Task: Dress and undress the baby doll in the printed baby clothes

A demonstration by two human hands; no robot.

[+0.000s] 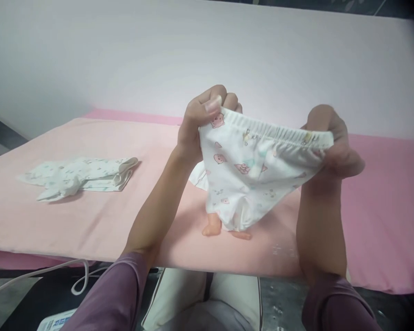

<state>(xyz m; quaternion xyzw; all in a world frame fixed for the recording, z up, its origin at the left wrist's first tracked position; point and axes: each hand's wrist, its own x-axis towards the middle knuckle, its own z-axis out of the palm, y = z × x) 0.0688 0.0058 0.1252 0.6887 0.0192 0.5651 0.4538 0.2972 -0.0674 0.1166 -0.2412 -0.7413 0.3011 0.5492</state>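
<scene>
White baby pants [241,170] with pink animal prints hang stretched between my two hands, their ribbed waistband uppermost. My left hand [207,117] pinches the left end of the waistband between thumb and fingers. At the opposite end, my right hand [336,142] grips the waistband, its fingers partly behind the cloth. Below the pants lies a doll, of which only the small feet [213,225] show at the hem. A bit of white cloth [200,176] peeks out at the left of the pants. The rest of the doll is hidden.
A folded white printed garment [100,172] lies on the left of the pink-covered table [124,220]. A pale wall or panel [158,55] rises behind. A white cable [86,271] loops below the front edge, near a white printed object [57,319].
</scene>
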